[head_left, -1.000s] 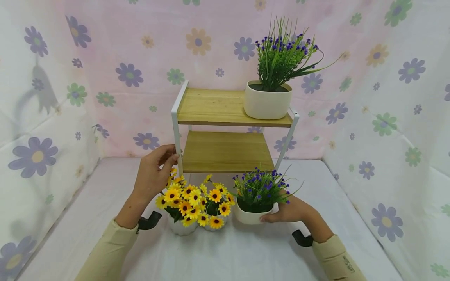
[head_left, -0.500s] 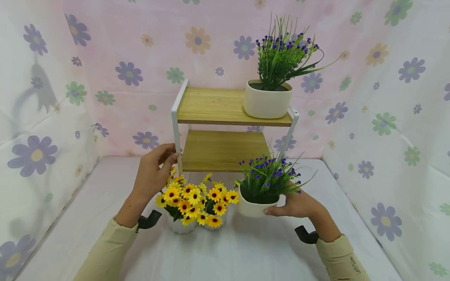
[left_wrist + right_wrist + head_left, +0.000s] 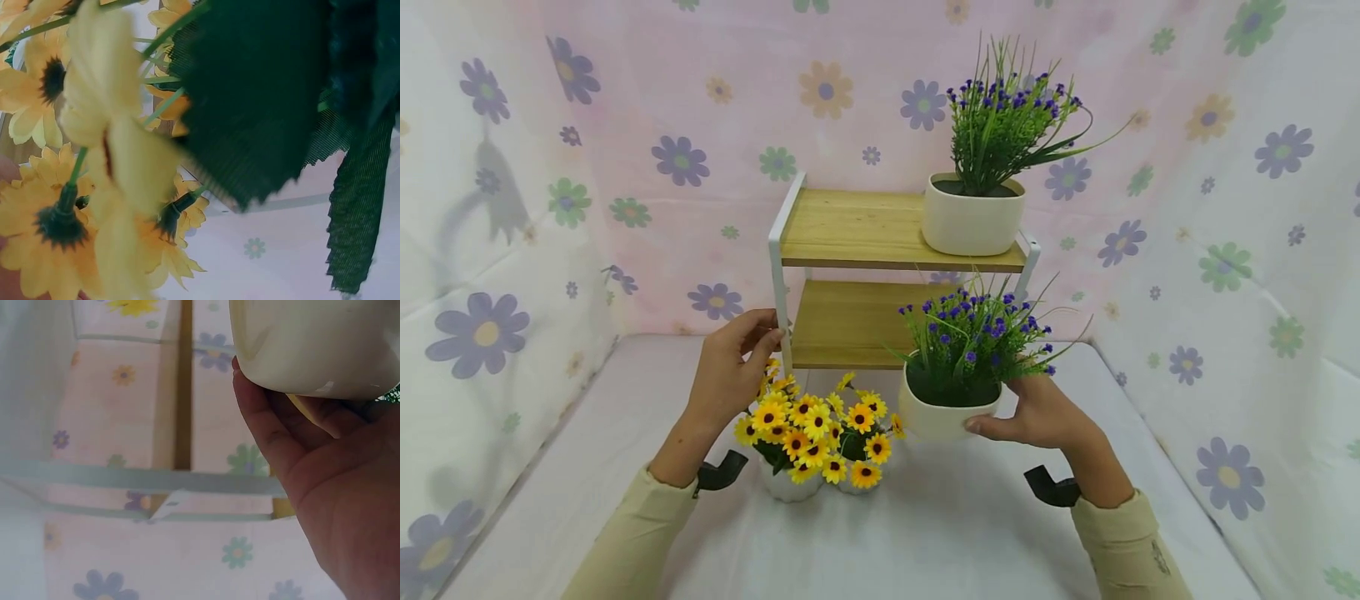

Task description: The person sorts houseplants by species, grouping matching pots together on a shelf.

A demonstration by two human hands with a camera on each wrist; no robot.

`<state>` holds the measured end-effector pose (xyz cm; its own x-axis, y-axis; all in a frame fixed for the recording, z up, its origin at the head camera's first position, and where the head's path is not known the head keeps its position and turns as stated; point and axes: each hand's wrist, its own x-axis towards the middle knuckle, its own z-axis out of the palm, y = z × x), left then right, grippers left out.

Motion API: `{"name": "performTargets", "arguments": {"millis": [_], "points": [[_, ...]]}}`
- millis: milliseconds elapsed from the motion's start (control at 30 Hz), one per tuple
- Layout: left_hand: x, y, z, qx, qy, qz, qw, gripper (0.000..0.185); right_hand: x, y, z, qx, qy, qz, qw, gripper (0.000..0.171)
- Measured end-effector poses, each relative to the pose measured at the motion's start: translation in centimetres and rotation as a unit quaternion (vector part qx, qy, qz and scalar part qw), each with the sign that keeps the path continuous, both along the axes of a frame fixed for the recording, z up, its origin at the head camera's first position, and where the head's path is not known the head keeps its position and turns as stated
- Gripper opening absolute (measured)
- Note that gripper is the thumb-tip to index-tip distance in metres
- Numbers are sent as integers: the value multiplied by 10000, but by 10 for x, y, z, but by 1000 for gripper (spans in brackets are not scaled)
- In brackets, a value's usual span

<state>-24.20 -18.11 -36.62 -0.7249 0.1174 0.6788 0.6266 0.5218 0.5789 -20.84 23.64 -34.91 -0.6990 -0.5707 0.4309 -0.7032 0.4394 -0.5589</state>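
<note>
Glossy cream oval pot (image 3: 947, 417) is rising, right hand (image 3: 1047, 414) clamping one side only, kinda risking tipping; left hand (image 3: 727, 367) pinching white shelf post (image 3: 779, 292) between fingertips.

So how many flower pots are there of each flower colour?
Purple flowers: 2 pots, the upper pot on the shelf and the held pot in the right hand
Yellow flowers: 2 pots, the left white pot and the right white pot
Total: 4 pots
</note>
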Motion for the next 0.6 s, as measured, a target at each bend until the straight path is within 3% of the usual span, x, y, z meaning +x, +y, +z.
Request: {"name": "performTargets", "arguments": {"millis": [167,600], "points": [[0,0,0,-11,-21,17,10000,23,-1,-13,23,-388,17,384,9985,122],[1,0,0,19,-49,34,10000,23,-8,-54,80,-898,341,839,9918,101]]}}
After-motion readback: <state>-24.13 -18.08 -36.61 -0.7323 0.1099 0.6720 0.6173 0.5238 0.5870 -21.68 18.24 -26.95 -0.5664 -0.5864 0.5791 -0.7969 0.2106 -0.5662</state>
